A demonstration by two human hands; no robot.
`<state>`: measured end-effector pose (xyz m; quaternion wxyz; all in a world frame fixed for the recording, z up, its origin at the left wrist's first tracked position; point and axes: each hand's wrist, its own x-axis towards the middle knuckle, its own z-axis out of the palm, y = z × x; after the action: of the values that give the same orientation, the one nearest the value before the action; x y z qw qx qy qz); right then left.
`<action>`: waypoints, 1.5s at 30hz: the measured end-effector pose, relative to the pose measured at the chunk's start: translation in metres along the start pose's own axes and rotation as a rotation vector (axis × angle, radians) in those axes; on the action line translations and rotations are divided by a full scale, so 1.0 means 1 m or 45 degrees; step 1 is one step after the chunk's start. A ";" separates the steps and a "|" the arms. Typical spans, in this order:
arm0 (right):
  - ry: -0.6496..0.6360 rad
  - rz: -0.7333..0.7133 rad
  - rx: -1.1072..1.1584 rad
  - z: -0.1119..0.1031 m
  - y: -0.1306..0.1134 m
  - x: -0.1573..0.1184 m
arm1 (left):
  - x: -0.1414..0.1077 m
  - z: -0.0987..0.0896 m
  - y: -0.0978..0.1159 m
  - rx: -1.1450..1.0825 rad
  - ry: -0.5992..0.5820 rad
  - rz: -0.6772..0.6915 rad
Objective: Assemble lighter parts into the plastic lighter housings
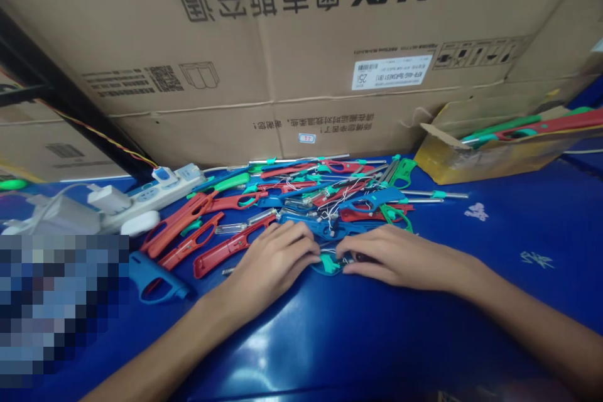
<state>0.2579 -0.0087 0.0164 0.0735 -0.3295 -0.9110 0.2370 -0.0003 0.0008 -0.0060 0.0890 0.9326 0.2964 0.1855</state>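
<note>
Background items on and behind the glossy blue worktop (377, 339)

Large brown cardboard carton printed "AUX" (292, 44) standing at rear; white power strip with plugged chargers (155, 195) at left; small open yellowish cardboard box (490, 151) at right, holding long red and green plastic pieces (541, 125).

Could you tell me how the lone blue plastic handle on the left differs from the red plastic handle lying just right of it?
The blue handle is shorter and stubbier; the red handle is long and slim. The blue one lies apart on the blue table; the red one reaches the pile and lies beside the left hand. Both lie flat and have a finger loop.
</note>
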 end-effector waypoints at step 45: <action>0.029 0.038 -0.053 0.003 0.000 -0.001 | 0.000 -0.011 0.003 0.181 -0.022 0.065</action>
<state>0.2577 -0.0102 0.0136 0.0735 -0.3472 -0.9098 0.2152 -0.0031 -0.0015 0.0048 0.0202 0.9454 0.2844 0.1581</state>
